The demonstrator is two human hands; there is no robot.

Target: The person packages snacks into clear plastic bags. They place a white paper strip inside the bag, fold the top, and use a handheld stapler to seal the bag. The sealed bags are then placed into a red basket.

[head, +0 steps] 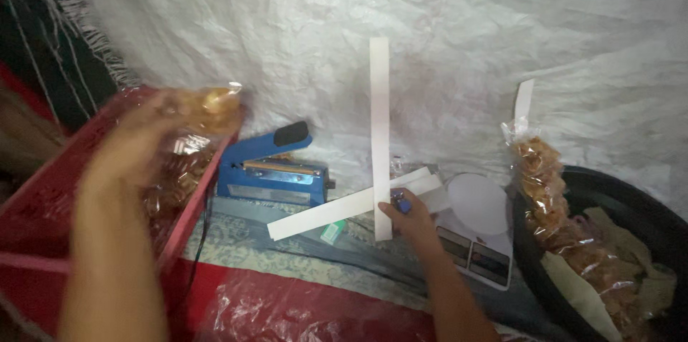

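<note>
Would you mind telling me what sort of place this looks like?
Probably a small home snack-packing spot on the floor: a blue heat sealer, a white kitchen scale and clear bags of fried snacks.

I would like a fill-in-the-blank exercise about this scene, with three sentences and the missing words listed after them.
1. The left hand holds a clear bag of snacks above a crate whose colour is ____.
2. The right hand grips long strips of paper whose colour is ____.
3. The heat sealer by the white sheet has a body whose colour is ____.

Missing words: red; white; blue
</note>
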